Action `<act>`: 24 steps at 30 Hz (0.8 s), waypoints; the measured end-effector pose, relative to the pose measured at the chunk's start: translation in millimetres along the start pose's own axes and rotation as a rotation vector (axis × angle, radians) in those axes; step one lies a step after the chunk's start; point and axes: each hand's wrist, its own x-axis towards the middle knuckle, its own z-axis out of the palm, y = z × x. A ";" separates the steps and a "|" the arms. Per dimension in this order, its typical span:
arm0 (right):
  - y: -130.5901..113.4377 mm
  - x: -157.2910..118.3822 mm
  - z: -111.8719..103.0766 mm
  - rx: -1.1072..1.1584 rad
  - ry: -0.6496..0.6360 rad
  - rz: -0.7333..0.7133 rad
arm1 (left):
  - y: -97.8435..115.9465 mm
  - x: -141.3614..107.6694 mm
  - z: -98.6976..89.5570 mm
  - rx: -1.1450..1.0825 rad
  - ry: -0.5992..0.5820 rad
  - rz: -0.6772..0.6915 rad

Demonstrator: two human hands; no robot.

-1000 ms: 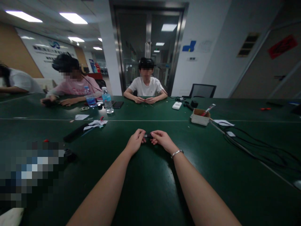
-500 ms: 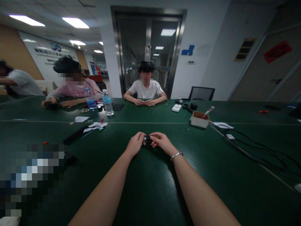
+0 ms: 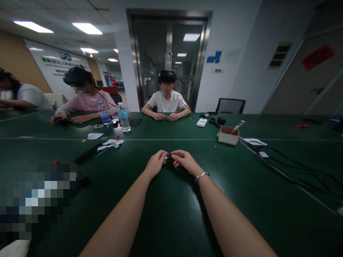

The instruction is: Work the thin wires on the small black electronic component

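Note:
Between my two hands, just over the dark green table (image 3: 171, 217), is a small black object with a silvery end (image 3: 168, 157); it is too small to name its kind. My left hand (image 3: 157, 163) is closed, its thumb and fingers pinching the silvery left end. From the other side my right hand (image 3: 184, 161), with a silver bracelet at the wrist, pinches the black right end. The fingertips partly cover the object.
A small cardboard box (image 3: 228, 135) stands ahead on the right, near black cables (image 3: 289, 162). Ahead on the left are water bottles (image 3: 124, 118), crumpled paper (image 3: 110, 144) and a black rod-like thing (image 3: 87, 154). A person (image 3: 166, 101) sits opposite; others sit at left.
Both hands keep their grip on the small black object, with hardly any movement. The view has shifted slightly, so the surroundings sit a little farther right.

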 end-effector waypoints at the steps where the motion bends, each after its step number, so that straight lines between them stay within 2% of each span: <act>1: 0.4 0.4 -0.1 -0.002 -0.003 -0.005 | 0.5 -0.1 -0.2 0.008 -0.001 0.009; 11: -2.1 -1.4 1.2 0.009 0.004 -0.005 | -0.3 0.4 0.2 -0.041 0.035 -0.008; 14: -1.6 -1.1 1.2 0.014 -0.001 -0.005 | -1.7 1.3 0.9 -0.041 0.010 -0.027; 18: 0.1 0.2 1.1 0.019 0.011 -0.005 | -3.8 2.4 1.9 -0.044 0.038 0.009; 24: 0.2 0.0 1.5 0.035 0.020 -0.001 | -2.3 2.7 1.5 -0.049 0.020 -0.044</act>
